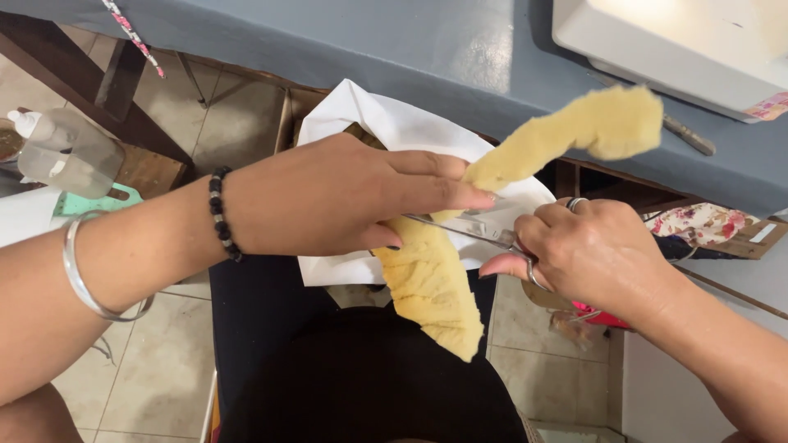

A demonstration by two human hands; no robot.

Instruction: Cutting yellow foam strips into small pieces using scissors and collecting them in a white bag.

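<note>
At the far left of the frame a clear plastic squeeze bottle (61,152) stands on a dark wooden stool. Left of centre, the left hand (345,197), with a black bead bracelet at its wrist, pinches the long strip of pale yellow fuzzy fabric (431,283) between fingertips and thumb, just above the blades. The strip's long axis runs from lower centre up to the upper right, across a white cloth (394,127) draped off the grey-covered table (394,49). Right of centre, the right hand (587,250) is closed through the handles of metal scissors (468,230), whose blades cross the strip, pointing left. Both hands touch the strip, one on either side of it. A white sewing machine (681,45) sits at the upper right.
</note>
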